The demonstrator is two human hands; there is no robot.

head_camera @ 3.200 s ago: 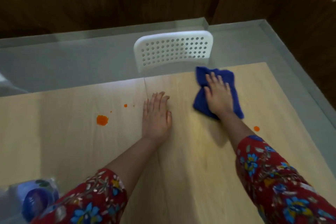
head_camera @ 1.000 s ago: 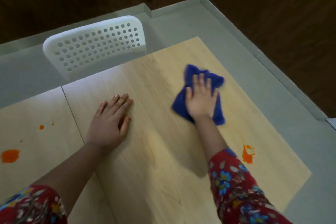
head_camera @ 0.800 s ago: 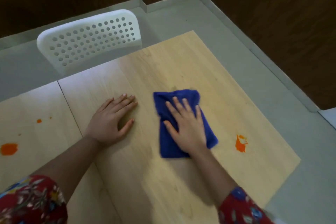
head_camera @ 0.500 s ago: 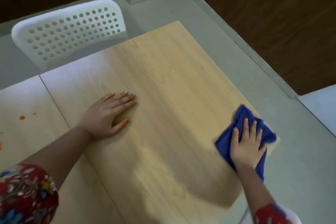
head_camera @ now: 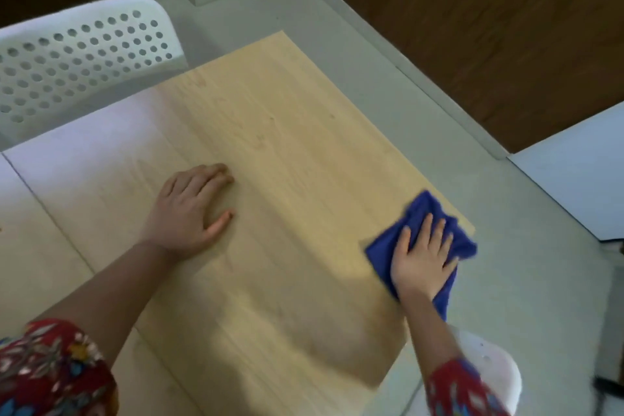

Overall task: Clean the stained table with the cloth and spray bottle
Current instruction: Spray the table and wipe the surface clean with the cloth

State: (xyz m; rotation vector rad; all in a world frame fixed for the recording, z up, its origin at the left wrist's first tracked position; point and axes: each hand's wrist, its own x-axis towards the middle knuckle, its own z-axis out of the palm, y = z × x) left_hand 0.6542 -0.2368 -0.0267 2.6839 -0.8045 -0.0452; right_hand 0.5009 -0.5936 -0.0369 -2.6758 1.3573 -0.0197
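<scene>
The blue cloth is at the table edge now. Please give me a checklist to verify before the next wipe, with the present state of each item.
1. Right hand flat on the blue cloth, fingers spread: ok.
2. Cloth fully on the table: not ok; its right side hangs past the edge.
3. Left hand resting flat on the table, clear of the cloth: ok.
4. Orange stains in the visible part of the table: none seen, ok; the far left part is out of view, so cannot tell there.
5. Spray bottle within reach: cannot tell; it is not in view.
6. White chair clear of the wiping path: ok; it stands behind the far edge.
</scene>
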